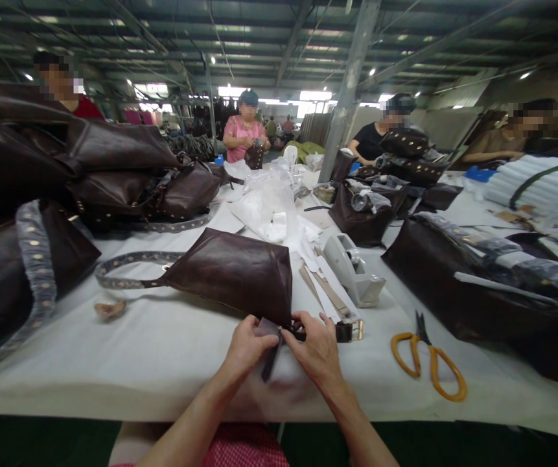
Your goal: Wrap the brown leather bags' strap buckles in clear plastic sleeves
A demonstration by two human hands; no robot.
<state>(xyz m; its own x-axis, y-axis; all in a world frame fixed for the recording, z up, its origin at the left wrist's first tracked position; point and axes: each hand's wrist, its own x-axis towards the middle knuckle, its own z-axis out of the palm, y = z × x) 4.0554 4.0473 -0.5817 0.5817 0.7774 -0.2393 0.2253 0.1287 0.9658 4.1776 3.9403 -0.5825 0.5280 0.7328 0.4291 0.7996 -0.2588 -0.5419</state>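
Observation:
A dark brown leather bag [234,269] lies on its side on the white-covered table. Its studded strap [123,259], wrapped in clear film, loops out to the left. Both hands meet at the bag's near right corner. With thumb and fingers, my left hand [247,344] pinches a thin dark strip [269,362] that hangs toward the table edge. My right hand [315,340] is closed on the short dark strap at that corner, which ends in a gold-coloured buckle [356,329] to the right. Fine detail between the fingertips is too small to make out.
Orange-handled scissors [427,357] lie at right. A tape dispenser [354,269] stands behind the buckle, beside paper strips [325,282]. More brown bags are piled at left [113,155] and right [453,279]. Clear plastic [273,201] covers the middle. Several people work beyond.

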